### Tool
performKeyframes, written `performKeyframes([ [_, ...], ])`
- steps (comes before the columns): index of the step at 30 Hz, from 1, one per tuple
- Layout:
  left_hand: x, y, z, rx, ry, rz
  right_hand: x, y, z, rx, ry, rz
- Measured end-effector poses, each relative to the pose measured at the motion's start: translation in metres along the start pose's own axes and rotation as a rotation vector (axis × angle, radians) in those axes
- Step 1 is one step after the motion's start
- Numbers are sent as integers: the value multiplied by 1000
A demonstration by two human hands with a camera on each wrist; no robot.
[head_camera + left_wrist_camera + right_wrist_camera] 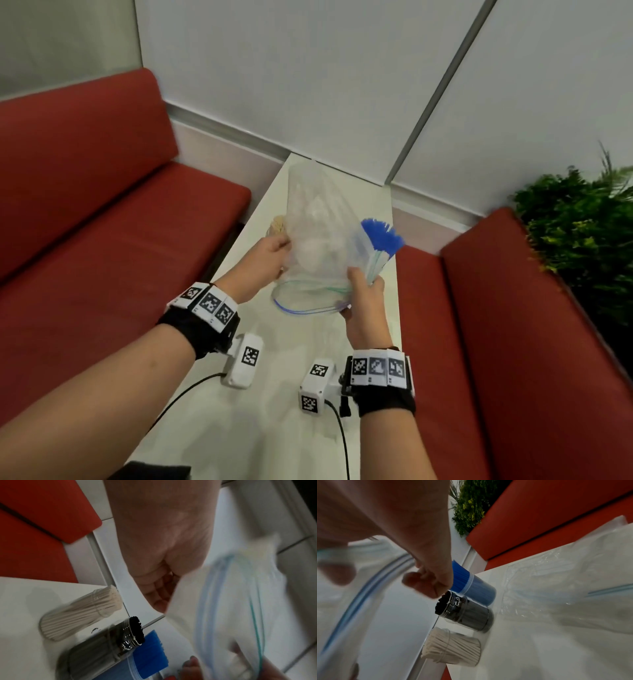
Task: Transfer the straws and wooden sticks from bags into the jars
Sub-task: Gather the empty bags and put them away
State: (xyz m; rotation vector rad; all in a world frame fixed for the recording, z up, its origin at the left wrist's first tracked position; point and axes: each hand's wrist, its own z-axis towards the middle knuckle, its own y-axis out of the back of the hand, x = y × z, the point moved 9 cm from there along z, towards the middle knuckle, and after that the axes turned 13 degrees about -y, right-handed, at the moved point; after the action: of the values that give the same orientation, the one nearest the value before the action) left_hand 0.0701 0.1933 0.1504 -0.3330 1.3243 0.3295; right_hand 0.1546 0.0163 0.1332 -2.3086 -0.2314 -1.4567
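Note:
Both hands hold a clear zip bag [318, 219] up over the white table [308, 346], its open mouth with blue and green zip lines toward me. My left hand [270, 253] grips the bag's left side, fingers [159, 595] curled on the plastic [231, 601]. My right hand [363, 291] pinches the right edge at the zip [368, 588], fingers [426, 582] curled. Behind the bag stand three jars: blue straws [380, 236] [471, 586], black straws [464, 614] [106, 646], pale wooden sticks [279, 224] [453, 649] [80, 612]. I cannot make out anything inside the bag.
Crumpled clear bags [565, 595] lie flat on the table beside the jars. Red benches [102, 222] [513, 342] flank the narrow table. A green plant [582, 222] stands at the right, and a white wall closes the far end.

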Motion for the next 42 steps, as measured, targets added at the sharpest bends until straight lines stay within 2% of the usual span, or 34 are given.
performKeyframes([
  [3,-16,8,9,-9,-93,223,-21,-3,2,78,-102,-2],
  [4,-20,21,13,-67,-87,280,-19,8,3,47,-79,-11],
  [6,-22,55,24,-167,-42,240,-6,49,4,-131,5,-50],
  [7,-24,68,29,-159,-32,203,2,72,4,-236,35,-42],
  [9,-23,72,33,-39,-13,172,12,110,5,-378,68,45],
  [11,-21,58,33,34,-13,139,11,120,6,-418,51,105],
  [12,-21,50,33,20,-34,125,3,110,9,-346,-10,172],
  [14,-24,37,35,-50,-85,128,-22,74,8,-111,-237,388],
  [16,-23,27,35,-79,-112,113,-38,40,4,70,-322,358],
  [17,-20,22,35,-64,-112,85,-44,34,4,78,-325,325],
  [19,-16,21,32,-34,-102,38,-40,39,10,16,-250,240],
  [21,-14,39,28,-66,-93,15,-32,56,17,-58,-200,244],
  [23,-11,59,23,-97,-73,1,-23,76,25,-44,-173,335],
  [26,-2,61,11,-41,-26,-42,-19,99,26,-39,-135,268],
  [28,5,49,1,24,10,-62,-25,115,27,-169,-116,243],
  [31,13,31,-12,106,33,-101,-18,142,21,-475,64,76],
  [32,15,28,-16,125,41,-117,-13,145,17,-535,132,14],
  [34,20,24,-22,132,63,-141,-6,147,18,-541,213,-7],
  [36,27,28,-27,101,103,-145,-3,145,26,-419,169,100],
  [38,42,34,-38,110,217,-63,3,133,35,-185,109,152],
  [40,60,43,-56,227,454,204,16,118,35,-24,123,25],
  [42,65,62,-75,410,692,647,27,101,30,82,157,-136],
])
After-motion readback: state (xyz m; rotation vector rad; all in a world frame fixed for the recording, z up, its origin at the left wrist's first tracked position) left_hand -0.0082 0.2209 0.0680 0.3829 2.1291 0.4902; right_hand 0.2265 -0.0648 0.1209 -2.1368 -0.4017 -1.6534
